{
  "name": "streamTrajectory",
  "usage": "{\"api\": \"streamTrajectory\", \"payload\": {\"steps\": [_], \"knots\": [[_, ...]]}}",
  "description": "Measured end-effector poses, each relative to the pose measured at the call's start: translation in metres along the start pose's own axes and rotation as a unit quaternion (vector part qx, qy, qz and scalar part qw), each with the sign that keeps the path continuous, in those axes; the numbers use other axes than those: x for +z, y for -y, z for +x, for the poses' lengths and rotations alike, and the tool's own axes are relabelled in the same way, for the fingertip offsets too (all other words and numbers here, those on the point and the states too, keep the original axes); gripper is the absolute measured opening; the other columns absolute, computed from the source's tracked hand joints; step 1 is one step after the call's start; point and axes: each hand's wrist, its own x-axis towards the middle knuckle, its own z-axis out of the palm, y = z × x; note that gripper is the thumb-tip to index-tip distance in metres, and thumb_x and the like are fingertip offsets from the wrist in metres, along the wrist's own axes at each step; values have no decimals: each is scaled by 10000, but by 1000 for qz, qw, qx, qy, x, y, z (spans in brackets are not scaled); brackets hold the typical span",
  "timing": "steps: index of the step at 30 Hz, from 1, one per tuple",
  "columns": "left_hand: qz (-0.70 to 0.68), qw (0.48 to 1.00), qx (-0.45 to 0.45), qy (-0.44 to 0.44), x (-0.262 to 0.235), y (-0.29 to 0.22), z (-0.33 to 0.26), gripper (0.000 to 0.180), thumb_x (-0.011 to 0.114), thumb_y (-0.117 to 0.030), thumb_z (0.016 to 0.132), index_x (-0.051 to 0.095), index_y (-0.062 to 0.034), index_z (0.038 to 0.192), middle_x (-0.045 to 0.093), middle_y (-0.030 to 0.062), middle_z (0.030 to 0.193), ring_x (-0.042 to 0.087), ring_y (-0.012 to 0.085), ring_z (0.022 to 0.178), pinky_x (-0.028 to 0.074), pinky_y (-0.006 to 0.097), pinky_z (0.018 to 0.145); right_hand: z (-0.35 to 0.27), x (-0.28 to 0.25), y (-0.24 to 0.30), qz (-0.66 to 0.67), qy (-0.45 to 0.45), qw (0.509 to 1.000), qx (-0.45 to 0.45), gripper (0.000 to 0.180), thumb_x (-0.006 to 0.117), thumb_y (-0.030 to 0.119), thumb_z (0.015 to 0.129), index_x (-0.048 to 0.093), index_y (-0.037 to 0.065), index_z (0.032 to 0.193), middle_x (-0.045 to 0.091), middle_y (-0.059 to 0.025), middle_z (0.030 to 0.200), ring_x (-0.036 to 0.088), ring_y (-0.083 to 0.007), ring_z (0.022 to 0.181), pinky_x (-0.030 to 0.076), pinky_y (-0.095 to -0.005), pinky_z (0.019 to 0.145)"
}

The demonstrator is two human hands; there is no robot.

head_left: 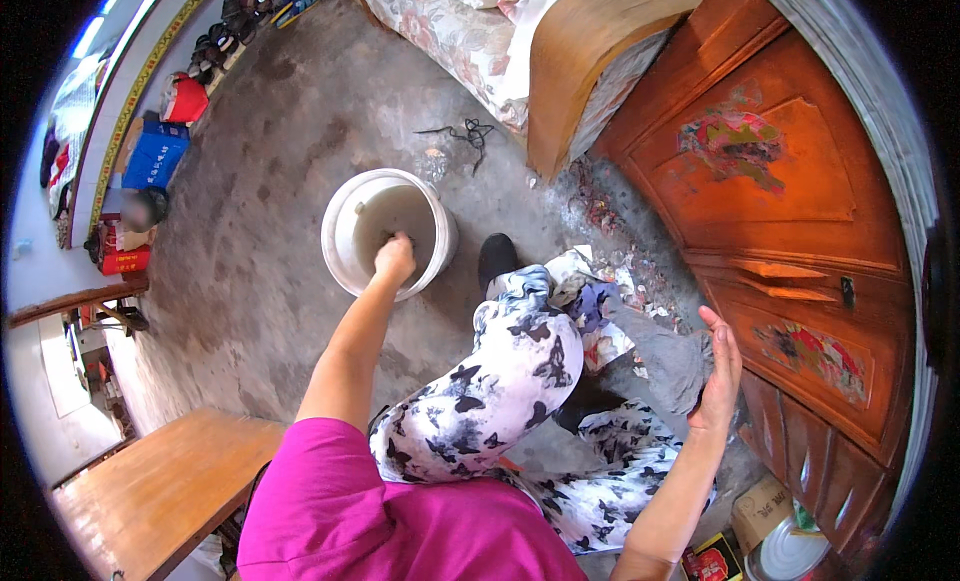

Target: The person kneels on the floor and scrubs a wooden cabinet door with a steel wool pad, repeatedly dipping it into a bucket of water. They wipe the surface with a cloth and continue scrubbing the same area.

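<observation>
My left hand (393, 259) reaches down into a white plastic bucket (345, 271) on the concrete floor. Its fingers are curled into a fist around something small and dark; what it is stays unclear. My right hand (718, 366) is open and held up, fingers apart and holding nothing, close to the lower panel of a reddish wooden cabinet door (800, 241). Between my arms are my knees in black-and-white patterned trousers (500, 381) and a black shoe (497, 256) next to the bucket.
Torn paper scraps and crumpled cloth (600, 321) litter the floor along the cabinet. A bed with a floral cover and wooden footboard (580, 61) stands behind, a black cord (470, 133) before it. A wooden bench (160, 491) is lower left. A cardboard box and round tin (790, 551) lie lower right.
</observation>
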Motion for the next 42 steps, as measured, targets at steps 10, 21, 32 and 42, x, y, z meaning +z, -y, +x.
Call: {"api": "streamTrajectory", "payload": {"steps": [10, 21, 32, 42], "knots": [[-573, 762, -245, 177, -32, 46, 28, 280, 768, -133, 935, 694, -142, 1204, 715, 31, 1003, 679, 194, 911, 538, 401, 732, 15, 19, -9, -49, -5, 999, -2, 401, 624, 382, 1066, 713, 41, 1258, 663, -53, 1319, 530, -179, 1280, 329, -362, 1154], [-579, 786, -204, 71, -29, 42, 15, 366, 723, -77, 905, 623, -74, 1258, 703, 127, 1128, 727, 292, 945, 622, 459, 739, 13, 31, -15, -94, 10, 995, -30, 368, 643, 357, 1061, 725, 45, 1238, 704, -59, 1275, 553, -148, 1258, 314, -343, 1161], [-313, 943, -107, 45, 15, 10, 41, 465, 836, -410, 870, 739, -24, 1112, 775, 150, 1031, 779, 282, 827, 600, 422, 680, 36, 26, -33, -111, 9, 993, -29, 362, 635, 357, 1066, 718, 51, 1241, 703, -62, 1279, 557, -149, 1253, 316, -341, 1159], [-727, 637, -148, 210, -2, 22, 23, 328, 711, -174, 977, 667, -73, 1286, 756, 78, 1092, 754, 219, 871, 547, 355, 600, 35, 18, -32, -117, 19, 993, -18, 421, 637, 408, 1053, 724, 45, 1248, 692, -67, 1311, 523, -170, 1331, 252, -376, 1220]]}}
